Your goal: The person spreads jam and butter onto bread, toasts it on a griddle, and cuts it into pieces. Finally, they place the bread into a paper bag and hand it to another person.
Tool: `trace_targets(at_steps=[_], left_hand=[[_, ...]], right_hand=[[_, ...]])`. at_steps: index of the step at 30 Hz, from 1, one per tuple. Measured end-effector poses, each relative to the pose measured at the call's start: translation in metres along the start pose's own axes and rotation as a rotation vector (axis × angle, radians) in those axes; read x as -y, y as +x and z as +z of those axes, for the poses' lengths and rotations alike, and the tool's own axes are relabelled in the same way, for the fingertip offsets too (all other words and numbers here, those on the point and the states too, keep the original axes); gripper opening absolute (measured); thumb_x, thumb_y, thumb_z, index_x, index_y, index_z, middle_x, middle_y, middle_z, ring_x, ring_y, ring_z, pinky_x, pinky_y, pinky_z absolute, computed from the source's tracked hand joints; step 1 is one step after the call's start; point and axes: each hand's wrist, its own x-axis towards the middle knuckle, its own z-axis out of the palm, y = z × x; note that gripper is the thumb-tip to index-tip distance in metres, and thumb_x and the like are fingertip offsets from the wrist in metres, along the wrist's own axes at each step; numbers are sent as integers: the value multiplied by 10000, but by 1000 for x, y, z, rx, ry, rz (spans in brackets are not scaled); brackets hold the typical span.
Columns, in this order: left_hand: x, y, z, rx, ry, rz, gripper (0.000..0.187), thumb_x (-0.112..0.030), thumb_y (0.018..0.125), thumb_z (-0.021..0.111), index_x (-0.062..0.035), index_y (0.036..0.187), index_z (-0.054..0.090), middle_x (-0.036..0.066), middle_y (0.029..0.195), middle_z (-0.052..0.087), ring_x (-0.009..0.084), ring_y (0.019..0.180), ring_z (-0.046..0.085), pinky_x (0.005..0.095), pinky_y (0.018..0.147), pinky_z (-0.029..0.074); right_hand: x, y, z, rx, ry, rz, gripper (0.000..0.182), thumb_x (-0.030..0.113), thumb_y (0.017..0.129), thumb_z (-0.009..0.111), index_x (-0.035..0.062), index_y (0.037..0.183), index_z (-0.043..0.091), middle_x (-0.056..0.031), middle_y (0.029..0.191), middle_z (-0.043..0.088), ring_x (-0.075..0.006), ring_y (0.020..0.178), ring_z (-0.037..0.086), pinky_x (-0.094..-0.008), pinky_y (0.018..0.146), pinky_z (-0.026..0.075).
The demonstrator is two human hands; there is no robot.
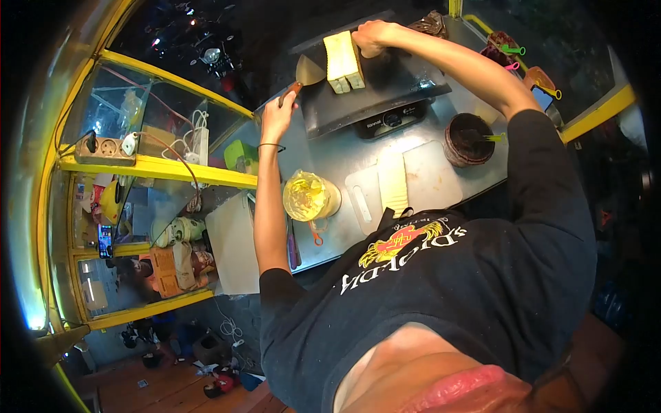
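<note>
A wooden-handled spatula (310, 71) is gripped in my left hand (279, 113), its flat metal blade beside the left side of a block of bread (341, 56). The bread has a pale yellow top, browned sides and a split at its near end. It rests on a black griddle (317, 113) over a tabletop stove (392, 120). At the far right side of the bread, my right hand (373, 37) is closed against it, with the fingertips partly hidden. Nearer my body, a long yellow bread piece (392, 180) lies on a white cutting board (430, 175).
A tub of yellow spread (313, 196) with an orange handle stands left of the board. On the right is a tub of dark spread (469, 140) with a green handle. More tubs (499, 51) line the right edge. A yellow-framed glass case (165, 165) borders the left.
</note>
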Motion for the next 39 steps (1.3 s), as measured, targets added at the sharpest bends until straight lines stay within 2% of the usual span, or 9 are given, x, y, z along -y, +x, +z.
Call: trace_targets(at_steps=[9, 12, 16, 21, 26, 33, 35, 37, 39], left_hand=[[-60, -10, 62, -11, 156, 70, 487, -457, 916, 526, -1, 839, 676, 176, 757, 679, 331, 790, 677, 413, 724, 494], [-59, 18, 90, 23, -18, 107, 467, -436, 919, 526, 0, 866, 682, 155, 735, 673, 269, 741, 669, 375, 687, 490], [-76, 30, 106, 113, -409, -7, 455, -422, 916, 532, -4, 838, 694, 116, 692, 658, 168, 685, 631, 325, 638, 467], [-123, 9, 123, 20, 206, 231, 494, -431, 910, 521, 31, 832, 677, 277, 827, 659, 436, 847, 651, 475, 767, 499], [-123, -13, 126, -91, 380, 241, 549, -470, 935, 493, 48, 908, 673, 286, 859, 653, 427, 883, 650, 478, 763, 488], [-83, -96, 119, -161, -103, -68, 527, -499, 949, 501, -3, 921, 677, 115, 644, 608, 227, 581, 590, 362, 581, 474], [-56, -115, 145, -50, -798, -506, 464, -502, 957, 503, -62, 979, 646, -5, 573, 468, 79, 494, 407, 254, 492, 365], [-43, -135, 173, 2, -1245, -478, 409, -472, 946, 558, -79, 1056, 588, -25, 680, 501, 50, 536, 398, 212, 495, 324], [-36, -150, 197, -44, -1440, -466, 413, -453, 938, 586, -65, 1079, 580, -7, 736, 532, 54, 566, 433, 207, 505, 343]], right_hand=[[-4, -53, -13, -143, 690, 285, 277, 131, 724, 536, -95, 821, 663, -272, 690, 654, -331, 521, 667, -417, 549, 564], [19, -68, 2, -555, 433, 110, 263, 148, 724, 568, -95, 783, 647, -303, 707, 633, -423, 667, 670, -466, 622, 548], [9, -91, 5, -508, 294, 162, 241, 156, 747, 594, -70, 797, 663, -303, 765, 637, -448, 760, 659, -494, 682, 539], [-23, -110, 41, -535, 484, 336, 287, 205, 767, 591, -29, 908, 679, -283, 833, 655, -431, 827, 661, -497, 753, 530], [-29, -104, 68, -607, 668, 281, 335, 237, 781, 584, 18, 1019, 670, -245, 869, 682, -392, 858, 676, -454, 786, 528], [-47, -175, 52, -108, 1127, 404, 436, 409, 882, 598, 11, 1051, 653, -131, 650, 662, -178, 488, 631, -316, 488, 547], [-71, -183, 61, 106, 1200, 335, 528, 502, 885, 596, 36, 1133, 622, -146, 780, 671, -201, 547, 649, -342, 508, 576], [-100, -196, 70, 192, 1180, 193, 560, 550, 880, 589, 81, 1185, 604, -144, 920, 662, -195, 692, 676, -367, 565, 602], [-138, -216, 75, -127, 1125, 129, 434, 452, 904, 595, 108, 1163, 649, -67, 959, 688, -176, 783, 671, -357, 616, 576]])
